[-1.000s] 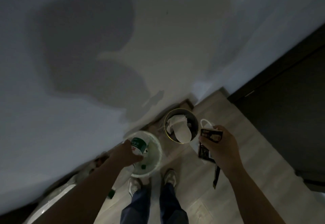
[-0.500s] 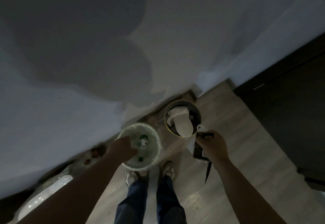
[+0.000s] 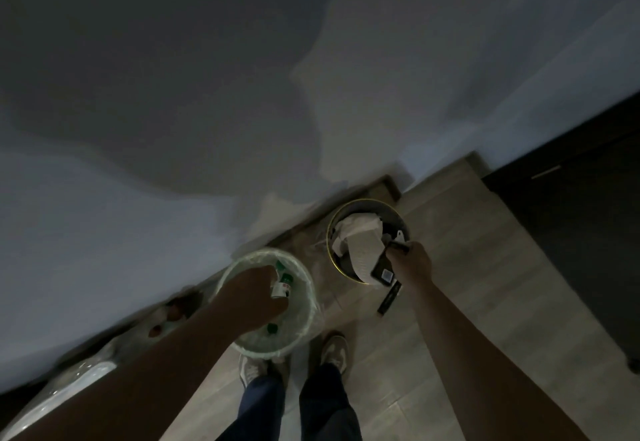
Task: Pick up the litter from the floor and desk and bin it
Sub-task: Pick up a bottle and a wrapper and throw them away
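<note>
A: L side first?
B: Left hand (image 3: 251,296) hangs over the mouth of the lined bin (image 3: 266,251), knuckles up. Small green-cap bottle (image 3: 281,287) sits at its fingertips. Can't tell if the fingers pinch it or it's loose.
A: And R?
B: Black bin (image 3: 329,236) holds white paper (image 3: 362,246). Dark wrappers (image 3: 381,269) are clenched in the right hand (image 3: 414,262) at the bin's near-right rim. Long axis runs rim-to-floor w/ lower ends outside. Prob needs a nudge inward, twd the paper, before letting go.
</note>
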A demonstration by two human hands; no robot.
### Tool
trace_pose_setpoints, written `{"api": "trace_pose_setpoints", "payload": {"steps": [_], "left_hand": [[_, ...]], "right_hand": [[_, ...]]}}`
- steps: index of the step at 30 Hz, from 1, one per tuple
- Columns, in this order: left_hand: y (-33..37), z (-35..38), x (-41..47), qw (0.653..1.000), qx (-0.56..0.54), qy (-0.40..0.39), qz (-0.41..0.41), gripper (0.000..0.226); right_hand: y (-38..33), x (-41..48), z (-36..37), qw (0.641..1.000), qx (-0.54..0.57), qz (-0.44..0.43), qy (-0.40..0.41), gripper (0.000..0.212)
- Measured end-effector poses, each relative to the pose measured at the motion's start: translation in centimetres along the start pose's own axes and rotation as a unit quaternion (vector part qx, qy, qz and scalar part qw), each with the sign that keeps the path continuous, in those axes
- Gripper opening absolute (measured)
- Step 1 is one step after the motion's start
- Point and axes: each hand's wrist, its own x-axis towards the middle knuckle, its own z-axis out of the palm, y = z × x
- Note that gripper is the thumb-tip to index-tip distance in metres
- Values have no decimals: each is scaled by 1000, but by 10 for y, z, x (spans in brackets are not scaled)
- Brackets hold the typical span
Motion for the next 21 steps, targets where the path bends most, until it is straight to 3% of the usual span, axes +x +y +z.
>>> {"api": "trace_pose_setpoints", "payload": {"steps": [4,7,9,13,17,21], "left_hand": [[-2,8,30,1000,11,14,3,36],[-5,15,52,1000,20,6,4,38],[-6,18,61,1000,23,0,1,40],[-3,16,63,1000,30,-1,7,40],[5,1,51,998,53,-20,18,39],[15,-24,25,996,76,-28,23,45]], "right_hand": [[-6,54,24,1000,8,-9,0,47],[1,79,39,997,58,23,-52,76],[9,86,46,995,71,37,-62,81],[22,76,45,997,-21,18,-67,53],[24,46,25,983,-159,-43,-85,41],[9,-4,-2,970,-211,-92,-82,40]]}}
